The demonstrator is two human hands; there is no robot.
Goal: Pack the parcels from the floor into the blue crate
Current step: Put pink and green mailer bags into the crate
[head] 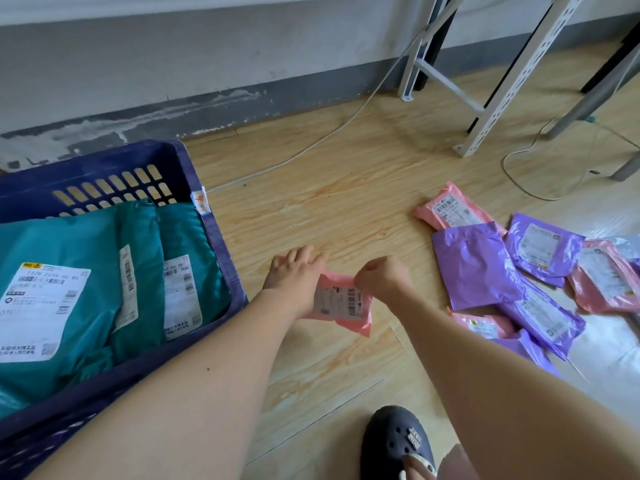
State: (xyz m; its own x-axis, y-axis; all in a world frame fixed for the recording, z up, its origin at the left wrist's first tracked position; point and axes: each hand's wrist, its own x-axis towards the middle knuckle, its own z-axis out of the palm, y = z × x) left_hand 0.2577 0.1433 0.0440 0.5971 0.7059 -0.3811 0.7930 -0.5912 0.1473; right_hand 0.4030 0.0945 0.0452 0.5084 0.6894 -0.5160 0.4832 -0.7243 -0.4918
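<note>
A small pink parcel (pixel 341 303) with a white label hangs above the floor between my hands. My right hand (pixel 381 275) pinches its top right corner with curled fingers. My left hand (pixel 294 271) lies against its left edge with fingers spread and fairly straight. The blue crate (pixel 211 237) stands at the left and holds three teal parcels (pixel 69 265) with white labels. Several pink and purple parcels (pixel 474 265) lie in a pile on the floor at the right.
The floor is pale wood planks (pixel 329 202). A white cable (pixel 311 147) runs along it from the grey wall. White metal rack legs (pixel 485 109) stand at the back right. My dark clog (pixel 394 441) is at the bottom centre.
</note>
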